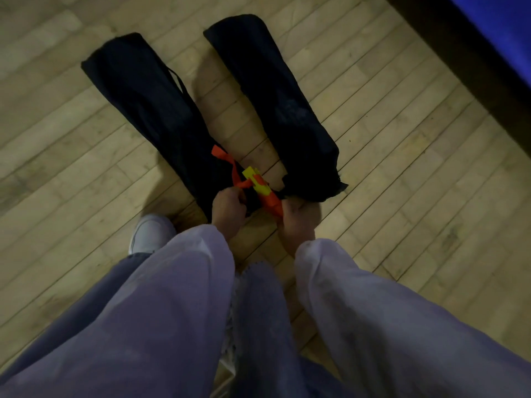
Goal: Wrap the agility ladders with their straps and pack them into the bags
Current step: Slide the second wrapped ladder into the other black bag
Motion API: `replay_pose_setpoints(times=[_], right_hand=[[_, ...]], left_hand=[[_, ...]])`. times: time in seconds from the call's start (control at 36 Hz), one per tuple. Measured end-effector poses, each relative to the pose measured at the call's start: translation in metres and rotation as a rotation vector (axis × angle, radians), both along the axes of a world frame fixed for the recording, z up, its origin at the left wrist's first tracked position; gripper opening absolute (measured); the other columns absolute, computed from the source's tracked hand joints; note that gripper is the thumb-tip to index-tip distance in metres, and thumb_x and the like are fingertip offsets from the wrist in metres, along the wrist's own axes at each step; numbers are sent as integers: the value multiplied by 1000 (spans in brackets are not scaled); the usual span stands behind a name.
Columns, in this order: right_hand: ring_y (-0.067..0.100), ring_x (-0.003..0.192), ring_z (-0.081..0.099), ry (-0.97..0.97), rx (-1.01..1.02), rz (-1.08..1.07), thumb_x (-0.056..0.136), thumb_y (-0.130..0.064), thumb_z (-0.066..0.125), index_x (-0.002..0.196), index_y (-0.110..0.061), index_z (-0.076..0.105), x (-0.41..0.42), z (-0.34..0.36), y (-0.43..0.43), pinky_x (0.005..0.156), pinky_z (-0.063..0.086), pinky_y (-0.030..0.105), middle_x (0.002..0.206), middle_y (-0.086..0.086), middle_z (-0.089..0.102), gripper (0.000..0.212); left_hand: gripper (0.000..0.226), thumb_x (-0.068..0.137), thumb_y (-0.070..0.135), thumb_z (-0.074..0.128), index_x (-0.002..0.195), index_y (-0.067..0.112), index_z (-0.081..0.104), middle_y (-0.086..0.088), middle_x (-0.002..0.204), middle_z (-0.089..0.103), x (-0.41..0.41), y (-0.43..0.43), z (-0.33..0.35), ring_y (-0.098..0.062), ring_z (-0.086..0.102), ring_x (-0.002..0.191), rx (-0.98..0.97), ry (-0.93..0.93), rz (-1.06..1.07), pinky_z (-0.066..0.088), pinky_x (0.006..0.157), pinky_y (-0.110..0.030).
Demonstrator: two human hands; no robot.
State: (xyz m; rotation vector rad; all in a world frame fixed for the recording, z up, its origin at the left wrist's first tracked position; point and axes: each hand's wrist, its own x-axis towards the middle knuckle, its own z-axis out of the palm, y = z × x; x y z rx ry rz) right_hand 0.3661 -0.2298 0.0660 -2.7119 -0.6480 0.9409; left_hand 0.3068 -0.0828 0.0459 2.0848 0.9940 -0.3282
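Observation:
Two long black bags lie side by side on the wooden floor, the left bag (149, 110) and the right bag (273, 96), their near ends toward me. Between those ends is a bundled agility ladder (260, 186) of yellow rungs and orange strap. My right hand (298, 219) grips the bundle's near end. My left hand (228, 208) is closed on the orange strap (230, 165), whose loose end trails over the left bag. The right bag looks full and cinched at its near end (330, 188).
My white shoe (150, 234) stands on the floor left of my hands, and my jeans legs fill the lower view. A dark edge with a blue surface (494, 30) runs along the top right. Wooden floor (402, 168) surrounds the bags.

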Motion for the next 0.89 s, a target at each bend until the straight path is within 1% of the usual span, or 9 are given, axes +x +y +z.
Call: replay_pose_setpoints(times=[0.11,0.19,0.31,0.42,0.5,0.56,0.64,0.72,0.89], right_hand=[[28,115,45,-19,11,9,101,-28,45,140,-9,38,-8,3,-6,81,27,25,131,15,43,44],[29,111,48,4,46,-8,100,-29,45,139,-10,37,-13,5,-8,82,34,29,128,17,44,44],[32,115,42,-29,62,-5,99,-25,49,138,-5,39,-9,15,-12,92,32,34,132,20,43,45],[27,116,42,-9,39,24,102,-27,45,142,-7,33,-11,25,-14,81,25,25,135,16,40,46],[28,114,44,8,6,27,101,-37,34,139,-7,35,-15,25,-16,79,25,25,133,18,40,49],[31,111,46,1,8,-1,91,-43,26,136,-5,39,-18,23,-16,79,30,28,132,20,41,61],[34,103,53,-30,14,-75,89,-44,28,136,-5,41,-19,21,-16,75,43,34,130,20,45,62],[32,100,54,-38,12,-79,91,-44,31,136,-7,39,-19,27,-13,79,49,39,130,17,46,58],[35,113,49,-44,-10,-39,98,-35,44,138,-7,36,-19,28,-14,83,50,46,136,20,40,49]], left_hand=[[19,84,-2,56,100,1,66,-12,92,65,-4,8,1,-28,61,84,-7,-91,51,39,65,-30],[23,84,2,63,107,3,59,-15,107,59,-7,10,-1,-30,57,97,38,-124,53,38,70,-30],[59,81,2,66,135,4,45,-17,133,42,-14,12,-3,-35,47,117,12,-55,-111,41,94,-38],[84,79,4,68,150,5,24,-16,148,29,-20,21,1,-35,36,130,2,1,-211,34,106,-39],[57,83,17,68,137,9,50,-11,132,47,-19,29,8,-28,48,118,-88,-25,-146,40,94,-34],[22,92,25,59,101,6,66,-7,97,57,-19,30,16,-22,54,87,-155,-68,-48,39,70,-25],[35,98,24,51,71,3,57,-4,62,49,-21,34,21,-16,44,56,-87,-86,23,30,51,-23],[7,89,4,57,94,3,62,-9,95,59,-25,38,22,-22,55,84,72,-67,-170,35,67,-28],[42,79,-1,61,117,6,46,-13,121,43,-35,35,14,-31,46,108,233,-2,-343,40,72,-35]])
